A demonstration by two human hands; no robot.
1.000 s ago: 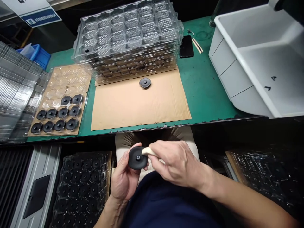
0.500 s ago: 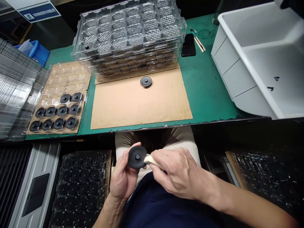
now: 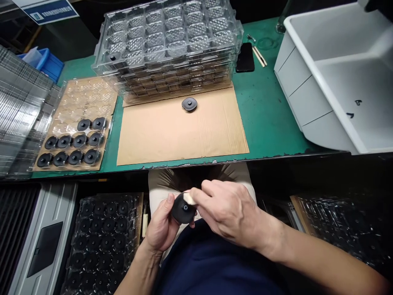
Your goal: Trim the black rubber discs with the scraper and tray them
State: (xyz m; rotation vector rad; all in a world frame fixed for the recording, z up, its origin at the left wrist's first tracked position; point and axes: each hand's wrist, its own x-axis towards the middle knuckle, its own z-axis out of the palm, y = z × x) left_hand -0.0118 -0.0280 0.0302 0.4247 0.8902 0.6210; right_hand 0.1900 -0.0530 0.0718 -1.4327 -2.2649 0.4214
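Note:
A round black part with a small raised stud in its middle is gripped at its edge by my left hand. My right hand pinches a pale, cream-coloured tool, whose end rests against the upper face of that part; most of the tool is hidden by the fingers. Both hands are over my lap, below the table edge. Another black part of the same shape lies by itself on the cardboard sheet.
Clear trays stand stacked at the back. On the left, a clear tray holds several black parts. A grey bin with small dark bits, a phone and pale sticks are at right. Filled trays stand below, left.
The black part has tilted and shifted slightly right in my left hand. My right hand has moved the pale tool from the part's right rim to its upper side.

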